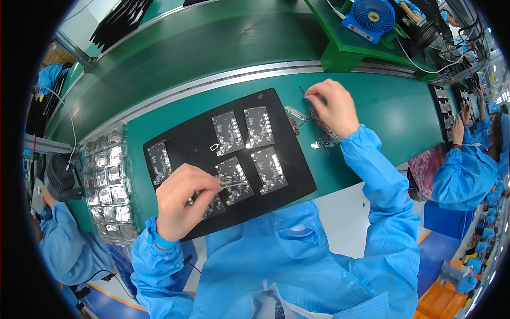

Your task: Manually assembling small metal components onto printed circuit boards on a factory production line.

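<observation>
Viewing green bench (385, 119), crowded workroom (342, 226), I count six boards (258, 127), left hand (182, 199) gripping tweezers (229, 184), right hand (337, 108) curled, grip unclear

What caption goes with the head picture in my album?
Left hand holding a thin metal tool over circuit boards, right hand near metal parts.

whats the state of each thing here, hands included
Left hand: pinched around thin metal tool
Right hand: fingertips together, grip unclear
Circuit boards: lying on black mat, one partly hidden
Small metal parts: loose on green bench
Clear tray: holding silvery parts
Blue fan: cannot tell whether spinning
</observation>
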Demonstrator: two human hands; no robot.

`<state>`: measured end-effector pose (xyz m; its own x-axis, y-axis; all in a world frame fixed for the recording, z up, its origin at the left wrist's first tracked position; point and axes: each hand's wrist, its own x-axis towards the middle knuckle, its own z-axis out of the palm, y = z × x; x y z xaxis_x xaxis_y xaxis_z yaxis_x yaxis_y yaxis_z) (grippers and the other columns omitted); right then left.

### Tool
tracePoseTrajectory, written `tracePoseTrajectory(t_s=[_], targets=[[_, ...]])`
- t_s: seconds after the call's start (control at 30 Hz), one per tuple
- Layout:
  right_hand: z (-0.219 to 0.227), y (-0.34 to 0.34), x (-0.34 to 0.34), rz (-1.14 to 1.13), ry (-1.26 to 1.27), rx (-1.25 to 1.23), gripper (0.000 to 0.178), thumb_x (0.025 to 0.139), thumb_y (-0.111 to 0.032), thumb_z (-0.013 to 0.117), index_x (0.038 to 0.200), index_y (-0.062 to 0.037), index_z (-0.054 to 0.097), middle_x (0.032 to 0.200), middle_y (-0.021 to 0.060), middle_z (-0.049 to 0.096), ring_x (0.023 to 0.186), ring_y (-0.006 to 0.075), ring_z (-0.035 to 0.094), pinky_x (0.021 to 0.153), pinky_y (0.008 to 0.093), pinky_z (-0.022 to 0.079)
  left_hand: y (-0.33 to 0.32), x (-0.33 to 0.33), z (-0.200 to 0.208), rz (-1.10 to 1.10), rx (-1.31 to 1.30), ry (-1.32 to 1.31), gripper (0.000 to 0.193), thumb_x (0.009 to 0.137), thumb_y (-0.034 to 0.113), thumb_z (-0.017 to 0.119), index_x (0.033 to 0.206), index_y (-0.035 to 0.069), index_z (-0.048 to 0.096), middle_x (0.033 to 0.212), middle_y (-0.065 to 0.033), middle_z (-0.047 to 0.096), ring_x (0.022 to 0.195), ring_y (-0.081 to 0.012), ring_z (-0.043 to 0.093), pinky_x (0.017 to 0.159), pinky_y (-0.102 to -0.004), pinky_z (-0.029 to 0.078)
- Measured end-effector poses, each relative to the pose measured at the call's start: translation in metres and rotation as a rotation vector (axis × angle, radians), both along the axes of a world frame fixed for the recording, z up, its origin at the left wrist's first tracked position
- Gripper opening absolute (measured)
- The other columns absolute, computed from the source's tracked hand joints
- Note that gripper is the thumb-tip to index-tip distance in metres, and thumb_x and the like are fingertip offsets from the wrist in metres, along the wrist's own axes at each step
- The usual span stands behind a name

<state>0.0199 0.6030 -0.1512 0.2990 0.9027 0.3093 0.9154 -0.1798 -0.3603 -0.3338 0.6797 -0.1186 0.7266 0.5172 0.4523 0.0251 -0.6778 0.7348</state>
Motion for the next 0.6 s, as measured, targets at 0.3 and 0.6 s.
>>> tracePoseTrajectory(t_s=[0.3,0.6], targets=[[-0.006,0.005,-0.023,0.068,0.254,-0.155,0.014,0.081,-0.008,0.072,0.088,-0.0027,0.062,0.085,0.0101,0.063,0.083,0.0257,0.063,0.071,0.0371,0.05,-0.001,0.001,0.0,0.025,-0.014,-0.006,0.019,0.071,-0.013,0.072,0.084,0.0,0.067,0.083,-0.0106,0.07,0.077,-0.0242,0.066,0.065,-0.0316,0.053],[0.056,-0.02,-0.11,0.386,0.901,0.064,0.011,0.085,0.0,0.071,0.095,-0.0019,0.068,0.087,0.0033,0.064,0.079,0.0117,0.062,0.073,0.0257,0.05,0.001,0.008,-0.009,0.028,0.249,-0.149,0.023,0.062,-0.011,0.075,0.079,0.0,0.065,0.085,-0.0109,0.069,0.077,-0.0276,0.067,0.063,-0.0342,0.054]])
